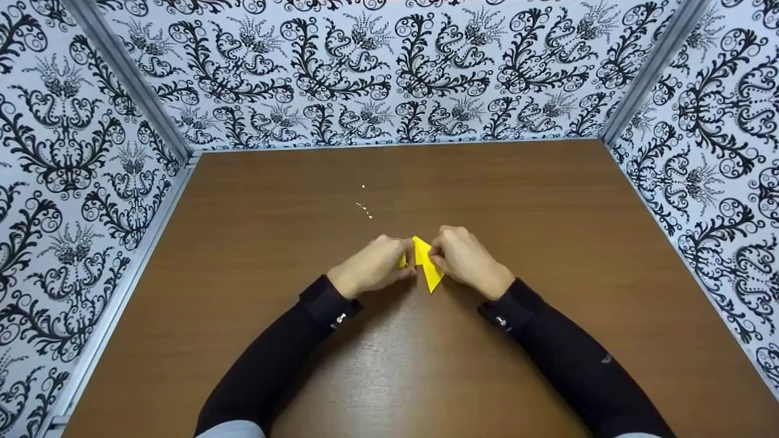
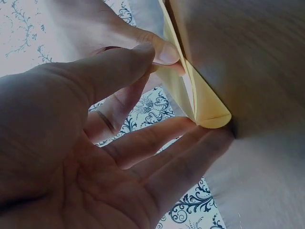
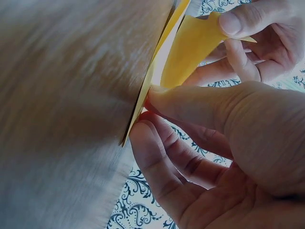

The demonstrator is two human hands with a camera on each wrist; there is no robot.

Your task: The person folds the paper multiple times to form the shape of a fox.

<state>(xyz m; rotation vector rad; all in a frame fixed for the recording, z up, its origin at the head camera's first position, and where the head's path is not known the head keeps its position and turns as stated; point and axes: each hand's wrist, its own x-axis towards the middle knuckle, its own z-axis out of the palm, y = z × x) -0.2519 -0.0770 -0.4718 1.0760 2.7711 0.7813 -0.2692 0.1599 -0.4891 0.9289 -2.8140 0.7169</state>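
Note:
A piece of folded yellow paper (image 1: 432, 275) is between the two hands, over the middle of the table. My left hand (image 1: 380, 263) pinches one flap of it between thumb and index finger, while its other fingers touch the paper's rounded lower end in the left wrist view. From the other side my right hand (image 1: 465, 258) pinches an edge, its thumb (image 3: 164, 95) pressed on the paper. In the right wrist view, the yellow paper (image 3: 190, 45) stands partly opened, with a pale gap between its layers. A pointed corner hangs toward me in the head view.
The brown wooden table (image 1: 274, 201) carries several small white scraps (image 1: 364, 208) beyond the hands. Walls covered in black-and-white scroll pattern (image 1: 365, 67) close off the back and both sides, with metal posts (image 1: 654, 73) at the corners.

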